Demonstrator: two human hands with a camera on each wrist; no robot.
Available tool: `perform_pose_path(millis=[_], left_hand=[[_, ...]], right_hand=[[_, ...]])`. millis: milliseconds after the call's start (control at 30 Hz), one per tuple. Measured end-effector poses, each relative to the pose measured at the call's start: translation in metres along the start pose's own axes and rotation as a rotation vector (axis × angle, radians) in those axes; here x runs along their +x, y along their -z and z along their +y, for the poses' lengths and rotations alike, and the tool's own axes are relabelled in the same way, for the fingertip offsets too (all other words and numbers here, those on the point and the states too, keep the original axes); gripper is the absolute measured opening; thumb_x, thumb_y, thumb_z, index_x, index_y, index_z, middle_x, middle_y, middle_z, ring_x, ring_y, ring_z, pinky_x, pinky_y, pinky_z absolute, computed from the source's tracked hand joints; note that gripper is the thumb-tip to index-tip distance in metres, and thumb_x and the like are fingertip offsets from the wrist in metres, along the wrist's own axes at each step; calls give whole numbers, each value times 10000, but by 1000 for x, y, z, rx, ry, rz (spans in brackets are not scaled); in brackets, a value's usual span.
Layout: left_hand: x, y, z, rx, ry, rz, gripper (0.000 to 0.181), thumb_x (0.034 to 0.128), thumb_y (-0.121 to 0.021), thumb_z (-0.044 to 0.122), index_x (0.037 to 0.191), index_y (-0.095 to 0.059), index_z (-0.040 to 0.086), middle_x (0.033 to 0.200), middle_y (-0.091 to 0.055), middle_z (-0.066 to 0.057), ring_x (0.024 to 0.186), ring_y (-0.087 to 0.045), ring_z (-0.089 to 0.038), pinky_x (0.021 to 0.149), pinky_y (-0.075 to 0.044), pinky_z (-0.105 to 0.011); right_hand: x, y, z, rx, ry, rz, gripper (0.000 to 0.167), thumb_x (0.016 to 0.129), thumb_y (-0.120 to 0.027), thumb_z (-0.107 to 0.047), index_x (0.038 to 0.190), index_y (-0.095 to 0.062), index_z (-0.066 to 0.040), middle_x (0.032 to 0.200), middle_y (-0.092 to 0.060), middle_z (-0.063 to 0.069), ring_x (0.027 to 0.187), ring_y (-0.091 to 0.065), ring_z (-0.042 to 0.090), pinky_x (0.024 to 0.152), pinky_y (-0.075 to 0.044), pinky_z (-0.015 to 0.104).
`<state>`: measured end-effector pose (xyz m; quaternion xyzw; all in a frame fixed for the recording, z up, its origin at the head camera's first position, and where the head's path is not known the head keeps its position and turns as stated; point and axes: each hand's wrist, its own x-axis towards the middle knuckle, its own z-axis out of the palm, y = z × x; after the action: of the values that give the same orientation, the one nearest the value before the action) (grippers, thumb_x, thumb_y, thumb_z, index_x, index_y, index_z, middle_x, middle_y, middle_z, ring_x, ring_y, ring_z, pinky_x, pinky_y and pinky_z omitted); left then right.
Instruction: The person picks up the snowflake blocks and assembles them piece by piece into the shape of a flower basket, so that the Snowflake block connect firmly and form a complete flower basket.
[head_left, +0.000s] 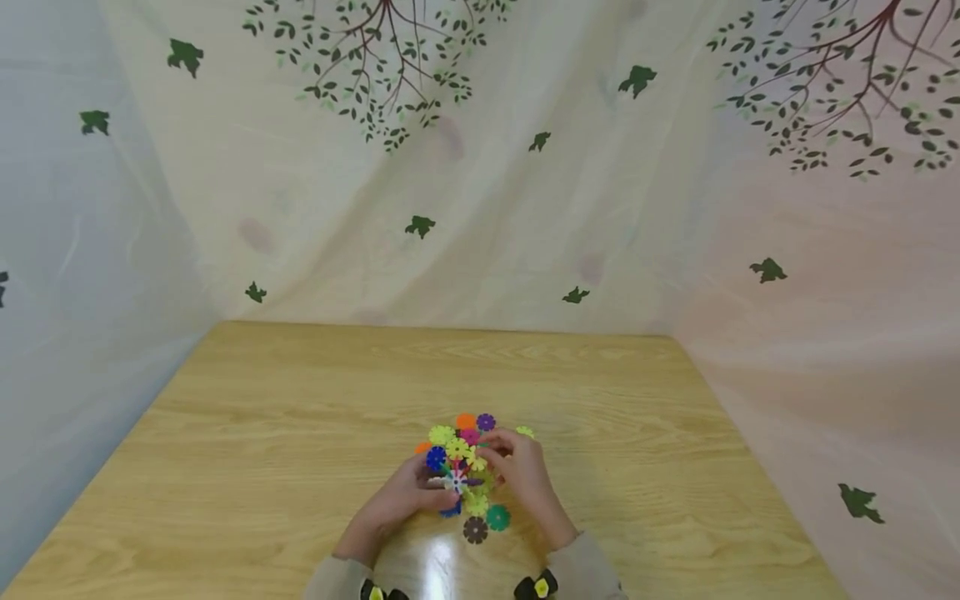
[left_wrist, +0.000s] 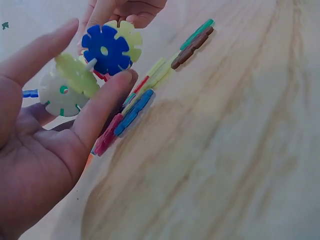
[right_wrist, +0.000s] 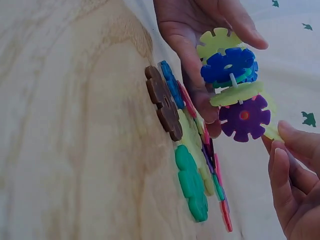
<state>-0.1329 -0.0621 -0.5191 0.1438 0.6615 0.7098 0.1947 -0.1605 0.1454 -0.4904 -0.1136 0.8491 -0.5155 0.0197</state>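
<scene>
- The left hand (head_left: 408,487) curls loosely around a cluster of slotted, flower-shaped plastic discs (right_wrist: 236,95), holding it up off the table.
- The cluster sits between the two hands: pale yellow, a blue disc (right_wrist: 229,64), a white disc (left_wrist: 60,95) and a purple disc (right_wrist: 245,118), set at differing angles. Several look already slotted together, so the joining seems well begun.
- Beyond the left hand's fingertips, an orange disc (head_left: 466,421) and a small purple disc (head_left: 486,422) lie apart from the grip.
- Between the wrists, nearer the person, a brown flower-shaped disc (head_left: 475,530) and a green flower-shaped disc (head_left: 498,517) lie close together, seemingly among the pieces left to use.
- No container is in view; the loose discs lie directly on the wood-grain table (head_left: 637,450).
- The right hand (head_left: 525,468) pinches a pale yellow disc (right_wrist: 271,132) at the cluster's edge; whether it is fully seated I cannot tell.
- Just past the right hand, a yellow-green disc (head_left: 525,432) peeks out, probably unused.
</scene>
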Motion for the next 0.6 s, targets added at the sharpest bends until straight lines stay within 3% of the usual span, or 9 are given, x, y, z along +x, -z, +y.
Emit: perform_pose_path(millis=[200,333,467,600], left_hand=[[2,0,2,9,-31,-108,821,822,-745,68,1481,-268,-45,1454,-434,-260,1288,-515,-302,1033,-483,-232],[1,-1,2,44,-35,-124,815,829,-739,71,1490,-273,-24,1466,-426,-244,1303,-495,-300,1070,-453,-242],[0,-1,0,93,-39,-54,764,817,-753,92,1452,-347,-30,1404,-492,-245,1248,-536,-280,1063,-461,-266],[-1,2,-2,113,-31,70,733,808,-765,120,1429,-395,1,1365,-546,-208,1222,-560,-260,1091,-441,-331]], right_hand=[[2,0,-2,14,-13,13,137,918,-657,-221,949,-730,-110,817,-699,45,627,-568,105,487,-551,236],[2,2,0,43,-5,-23,212,926,-641,-259,996,-736,-82,838,-697,68,630,-572,99,501,-556,237],[2,8,6,112,-15,-57,282,950,-610,-255,1074,-710,-23,898,-708,141,694,-628,134,544,-589,277],[0,17,14,18,-27,-98,228,941,-626,-181,1069,-706,-10,931,-711,135,713,-613,148,522,-562,251]])
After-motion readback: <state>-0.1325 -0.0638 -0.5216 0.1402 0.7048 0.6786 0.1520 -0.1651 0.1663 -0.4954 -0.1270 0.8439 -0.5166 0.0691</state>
